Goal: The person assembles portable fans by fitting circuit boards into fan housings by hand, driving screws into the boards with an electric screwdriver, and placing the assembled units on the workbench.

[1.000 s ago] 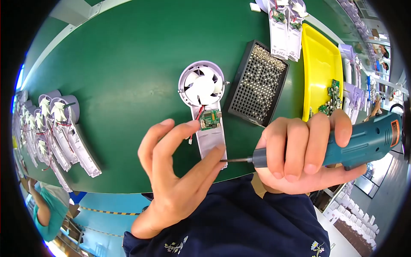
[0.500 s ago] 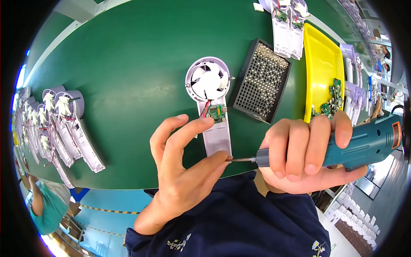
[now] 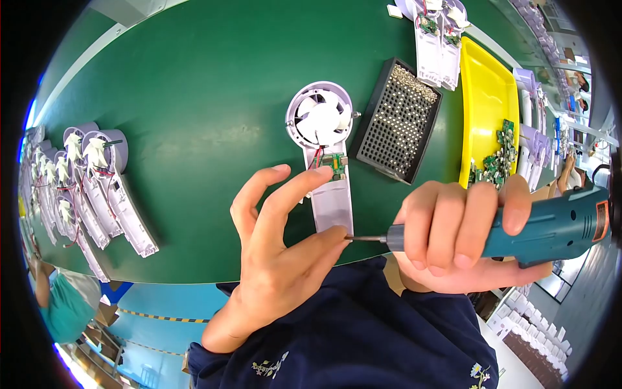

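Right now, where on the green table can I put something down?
The big bare patch is between the left fans and the middle fan. A little one sits between middle fan, screw tray and right hand. It's crowded around the yellow bin and by the left hand.

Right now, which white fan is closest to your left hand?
The single fan just beyond the left hand; the others are in groups farther off, left and right.
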The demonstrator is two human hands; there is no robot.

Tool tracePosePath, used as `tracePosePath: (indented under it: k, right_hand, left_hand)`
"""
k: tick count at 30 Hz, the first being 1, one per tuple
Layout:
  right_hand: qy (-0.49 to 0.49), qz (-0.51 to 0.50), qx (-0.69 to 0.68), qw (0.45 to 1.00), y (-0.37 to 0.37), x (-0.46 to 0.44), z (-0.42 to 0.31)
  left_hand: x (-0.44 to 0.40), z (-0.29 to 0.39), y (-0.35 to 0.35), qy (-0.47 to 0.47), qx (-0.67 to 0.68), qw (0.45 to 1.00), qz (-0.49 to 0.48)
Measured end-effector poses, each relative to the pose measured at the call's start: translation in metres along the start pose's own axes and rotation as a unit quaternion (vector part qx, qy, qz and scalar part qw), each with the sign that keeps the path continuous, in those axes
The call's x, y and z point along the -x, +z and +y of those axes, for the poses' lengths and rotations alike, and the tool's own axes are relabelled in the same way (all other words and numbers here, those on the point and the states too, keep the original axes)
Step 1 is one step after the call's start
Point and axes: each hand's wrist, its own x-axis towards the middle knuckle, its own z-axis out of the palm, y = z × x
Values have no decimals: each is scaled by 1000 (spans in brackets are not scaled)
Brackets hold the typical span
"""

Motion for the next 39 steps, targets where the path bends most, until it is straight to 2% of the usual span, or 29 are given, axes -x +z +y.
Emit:
tracePosePath:
  k: [6, 8, 11, 15, 18, 19, 20, 21, 22, 23, 24, 29, 32, 33, 37, 39]
  right_hand:
    - [5, -9, 9, 1000, 0, 1, 1]
    - [26, -58, -4, 998, -1, -1, -2]
    - [53, -126, -26, 990, -7, -4, -8]
    - [-2, -43, 17, 999, 2, 0, -2]
    - [60, -7, 52, 997, -9, -1, -8]
    - [78, 20, 110, 991, -11, -2, -9]
    - [125, 65, 217, 966, -10, -1, -11]
    - [183, 108, 319, 924, -8, -1, -12]
    - [239, 132, 376, 886, -4, -3, -11]
    - [285, 179, 357, 871, 0, -5, -9]
    - [324, 177, 381, 848, 1, -4, -7]
    - [239, 86, 536, 805, -10, 14, 14]
    - [229, 90, 554, 796, -11, 14, 19]
    - [225, 95, 553, 796, -11, 14, 21]
    - [221, 94, 587, 773, -13, 16, 22]
    - [188, 93, 617, 759, -12, 16, 25]
  left_hand:
    - [1, -2, 2, -8, 33, 999, -20]
    - [-1, -2, -2, 1, 53, 996, -69]
    - [-2, -1, -3, 4, 76, 994, -79]
    - [-5, -3, 2, 11, 43, 999, -12]
    - [-9, -14, 1, -17, -1, 999, 34]
    - [-11, -17, 4, -37, 9, 999, 35]
    - [-14, -20, 5, -57, 18, 998, 35]
    - [-18, -23, 5, -32, 17, 999, 41]
    - [-20, -24, 5, -32, 16, 998, 43]
    - [-22, -24, 7, -42, 28, 998, 30]
    - [-23, -24, 8, -52, 42, 998, 15]
    - [-23, -26, 6, -84, 83, 992, 45]
    - [-22, -31, 9, -83, 126, 988, 45]
    - [-22, -29, 9, -108, 148, 982, 44]
    - [-21, -32, 9, -115, 157, 980, 41]
    - [-21, -33, 10, -130, 182, 974, 46]
